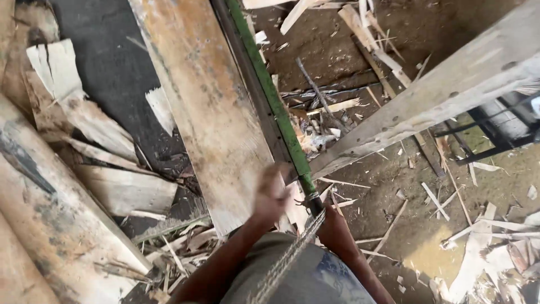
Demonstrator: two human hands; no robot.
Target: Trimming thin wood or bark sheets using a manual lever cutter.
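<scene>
Both hands reach forward: left [270, 194] blurred, grip unclear; right hidden behind green bar [281, 121].

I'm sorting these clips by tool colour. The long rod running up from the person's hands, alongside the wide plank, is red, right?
Not red: the head view shows the rod is green. It does run up from the hands alongside the wide plank, with the blurred left hand close to its lower end.

Head camera, steeply downward (close over forearms)
</scene>
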